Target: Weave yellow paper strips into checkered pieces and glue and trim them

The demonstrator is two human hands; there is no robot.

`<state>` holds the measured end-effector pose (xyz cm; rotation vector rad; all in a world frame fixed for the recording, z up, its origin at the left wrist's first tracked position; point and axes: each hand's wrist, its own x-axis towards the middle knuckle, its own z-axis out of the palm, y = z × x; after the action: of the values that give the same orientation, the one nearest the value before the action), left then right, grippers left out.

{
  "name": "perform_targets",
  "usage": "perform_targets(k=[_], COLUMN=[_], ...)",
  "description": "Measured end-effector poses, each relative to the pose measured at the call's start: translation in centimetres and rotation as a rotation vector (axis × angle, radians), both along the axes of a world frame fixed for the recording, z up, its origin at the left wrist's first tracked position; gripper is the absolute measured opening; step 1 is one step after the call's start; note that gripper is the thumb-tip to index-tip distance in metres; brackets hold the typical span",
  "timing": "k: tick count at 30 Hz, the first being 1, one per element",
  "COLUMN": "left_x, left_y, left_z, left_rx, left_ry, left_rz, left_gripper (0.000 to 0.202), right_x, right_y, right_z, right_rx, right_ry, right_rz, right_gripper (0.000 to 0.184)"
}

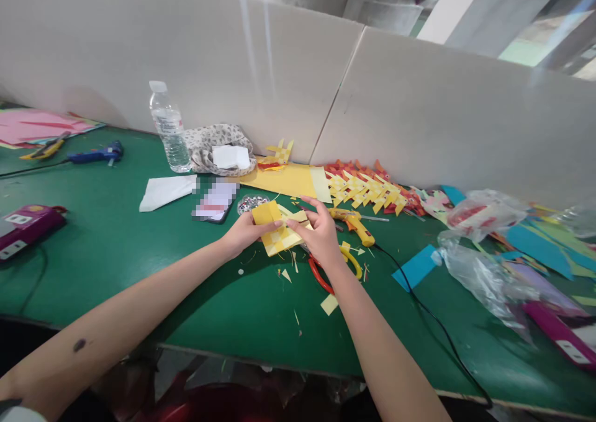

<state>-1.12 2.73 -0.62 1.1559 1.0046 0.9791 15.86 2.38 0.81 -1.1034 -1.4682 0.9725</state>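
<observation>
Between my two hands is a woven piece of yellow paper strips [275, 243], checked in darker and paler yellow, held above the green table. My left hand [243, 233] pinches its left edge, thumb on top. At the right side, my right hand [319, 229] has thumb and fingers closed on the pale strips, with one finger raised. Scissors with red and yellow handles [354, 264] lie beneath my right hand, partly covered by it. Just beyond that hand sits a yellow glue gun [356, 223]. A small round dish of googly eyes [251, 203] is behind my left hand.
At the back are a water bottle [170, 130], a patterned cloth pouch [200, 146], a phone [216, 200] and finished yellow woven paper pieces [367, 189]. A black cord [433, 316] crosses the right side, near plastic bags [484, 273]. Purple power strips [30, 229] and a blue glue gun [95, 155] lie around.
</observation>
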Motion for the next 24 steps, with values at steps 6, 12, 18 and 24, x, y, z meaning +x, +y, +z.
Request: perform_targets(k=[6, 12, 18, 24], left_x=[-0.34, -0.53, -0.78, -0.73], left_y=[0.47, 0.75, 0.98, 0.75], left_z=[-0.11, -0.22, 0.04, 0.10], left_rx=[0.092, 0.118, 0.116, 0.095], left_ry=[-0.057, 0.006, 0.007, 0.048], left_rz=[0.070, 0.043, 0.041, 0.032], left_gripper=[0.039, 0.034, 0.032, 0.035], right_x=[-0.09, -0.08, 0.01, -0.18], right_y=[0.10, 0.19, 0.14, -0.02], right_z=[-0.21, -0.31, -0.09, 0.01], right_rx=[-0.018, 0.034, 0.040, 0.017], right_ry=[-0.023, -0.147, -0.250, -0.287], right_rz=[0.033, 0.005, -0.017, 0.011], right_gripper=[0.060, 0.057, 0.057, 0.063])
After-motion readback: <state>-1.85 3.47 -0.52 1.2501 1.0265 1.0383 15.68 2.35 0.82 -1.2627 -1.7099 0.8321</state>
